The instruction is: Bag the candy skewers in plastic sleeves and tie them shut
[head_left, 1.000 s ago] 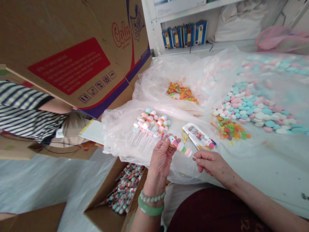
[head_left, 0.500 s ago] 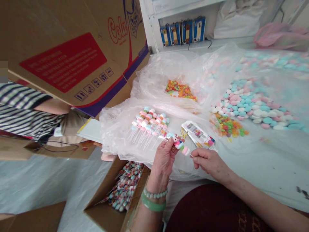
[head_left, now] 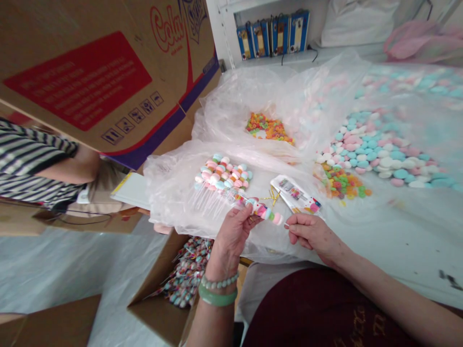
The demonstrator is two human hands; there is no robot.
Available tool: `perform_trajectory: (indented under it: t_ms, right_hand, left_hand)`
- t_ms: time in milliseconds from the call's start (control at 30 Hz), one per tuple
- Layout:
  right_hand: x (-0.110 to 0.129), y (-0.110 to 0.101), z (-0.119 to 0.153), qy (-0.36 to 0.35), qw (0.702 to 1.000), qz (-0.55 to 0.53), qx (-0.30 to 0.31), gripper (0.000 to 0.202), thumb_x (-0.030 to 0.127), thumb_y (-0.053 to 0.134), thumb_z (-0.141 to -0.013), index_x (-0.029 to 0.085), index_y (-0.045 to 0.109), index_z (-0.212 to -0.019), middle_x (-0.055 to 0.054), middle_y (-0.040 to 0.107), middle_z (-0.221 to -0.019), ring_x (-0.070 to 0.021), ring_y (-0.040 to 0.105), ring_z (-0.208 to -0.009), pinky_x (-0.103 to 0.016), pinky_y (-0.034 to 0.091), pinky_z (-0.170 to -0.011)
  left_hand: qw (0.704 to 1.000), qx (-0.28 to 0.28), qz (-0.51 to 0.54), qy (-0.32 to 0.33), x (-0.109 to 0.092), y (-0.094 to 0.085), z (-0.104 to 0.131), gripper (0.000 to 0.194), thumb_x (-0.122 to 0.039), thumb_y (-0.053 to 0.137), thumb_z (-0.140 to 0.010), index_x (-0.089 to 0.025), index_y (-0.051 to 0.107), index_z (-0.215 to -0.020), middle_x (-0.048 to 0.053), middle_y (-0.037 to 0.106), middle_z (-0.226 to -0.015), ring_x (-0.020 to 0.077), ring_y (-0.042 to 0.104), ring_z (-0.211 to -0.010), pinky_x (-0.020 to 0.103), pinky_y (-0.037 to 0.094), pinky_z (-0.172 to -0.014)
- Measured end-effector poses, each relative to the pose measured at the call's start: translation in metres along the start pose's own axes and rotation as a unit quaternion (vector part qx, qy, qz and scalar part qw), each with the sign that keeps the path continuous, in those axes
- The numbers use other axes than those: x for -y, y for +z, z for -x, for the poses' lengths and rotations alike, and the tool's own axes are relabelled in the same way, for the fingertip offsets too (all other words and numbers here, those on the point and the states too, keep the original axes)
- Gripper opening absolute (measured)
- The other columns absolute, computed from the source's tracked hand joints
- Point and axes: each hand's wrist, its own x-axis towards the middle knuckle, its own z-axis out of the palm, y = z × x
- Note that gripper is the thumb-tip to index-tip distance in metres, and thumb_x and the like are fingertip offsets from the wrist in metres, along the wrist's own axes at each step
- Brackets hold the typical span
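Observation:
My left hand (head_left: 233,231) is closed around a small printed clear bag (head_left: 258,207), pinching it between thumb and fingers. Out of the bag's right end sticks a marshmallow skewer (head_left: 277,219) with pink, white and green pieces. My right hand (head_left: 307,232) pinches the white stick of that skewer at its end. Just beyond the hands lie a stack of flat printed bags (head_left: 293,193) and several gold twist ties (head_left: 274,196). Left of these, a pile of marshmallow skewers (head_left: 222,174) rests on plastic sheeting, sticks toward me.
Ring gummies (head_left: 269,129) and loose pastel marshmallows (head_left: 372,149) lie on plastic sheeting (head_left: 173,168). A cardboard box (head_left: 152,318) of wrapped skewers stands below on the left. A large carton (head_left: 108,62) rises at the left, with a person in a striped shirt (head_left: 32,159) behind it.
Both hands have stayed close together on the skewer and bag; the left hand has shifted slightly left. The skewer lies a little flatter. The view has shifted slightly.

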Motion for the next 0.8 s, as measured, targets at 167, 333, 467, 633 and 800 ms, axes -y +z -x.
perform_trajectory:
  t_ms: [167, 333, 467, 633, 800]
  right_hand:
    - [0.002, -0.004, 0.000, -0.153, 0.954, 0.251, -0.057, 0.020, 0.025, 0.047, -0.080, 0.020, 0.058, -0.064, 0.002, 0.060, -0.062, -0.0139, 0.054, -0.065, -0.026, 0.038, -0.065]
    - [-0.001, -0.003, -0.001, -0.175, 0.937, 0.296, -0.059, 0.021, 0.024, 0.045, -0.083, 0.021, 0.059, -0.068, 0.004, 0.061, -0.062, -0.0142, 0.056, -0.064, -0.026, 0.039, -0.067]
    - [-0.002, 0.000, -0.001, -0.174, 0.940, 0.289, -0.059, 0.020, 0.024, 0.047, -0.083, 0.021, 0.059, -0.068, 0.004, 0.061, -0.062, -0.0137, 0.056, -0.065, -0.026, 0.039, -0.067]
    - [0.001, 0.008, -0.001, -0.074, 0.990, 0.115, -0.018, 0.018, 0.030, 0.049, -0.080, 0.019, 0.056, -0.067, 0.002, 0.059, -0.058, -0.0092, 0.042, -0.045, -0.022, 0.030, -0.046]
    - [0.005, 0.017, -0.009, 0.000, 0.998, -0.063, -0.024, 0.021, 0.039, 0.056, -0.073, 0.019, 0.052, -0.069, 0.004, 0.057, -0.055, -0.0052, 0.027, -0.033, -0.021, 0.016, -0.035]
  left_hand:
    - [0.999, -0.013, -0.043, -0.010, -0.005, -0.010, 0.000, 0.027, -0.028, 0.079, -0.069, -0.007, 0.070, -0.084, 0.008, 0.070, -0.078, 0.0158, 0.065, -0.067, 0.025, 0.056, -0.065]
    - [0.999, -0.013, -0.036, 0.003, -0.003, -0.010, 0.001, 0.036, -0.032, 0.082, -0.065, -0.008, 0.070, -0.089, 0.009, 0.070, -0.082, 0.0171, 0.065, -0.072, 0.027, 0.055, -0.068]
    - [1.000, 0.022, -0.005, 0.013, 0.010, 0.002, 0.003, 0.035, -0.027, 0.082, -0.066, -0.009, 0.069, -0.093, 0.008, 0.069, -0.088, 0.0163, 0.064, -0.078, 0.026, 0.053, -0.074]
    - [0.998, 0.053, 0.027, -0.035, 0.027, 0.018, 0.003, 0.035, -0.028, 0.084, -0.064, -0.010, 0.070, -0.090, 0.007, 0.069, -0.087, 0.0158, 0.063, -0.079, 0.026, 0.051, -0.078]
    - [0.996, 0.075, 0.006, -0.047, 0.040, 0.031, 0.002, 0.036, -0.034, 0.082, -0.066, -0.009, 0.069, -0.088, 0.005, 0.066, -0.077, 0.0128, 0.059, -0.066, 0.022, 0.047, -0.063]
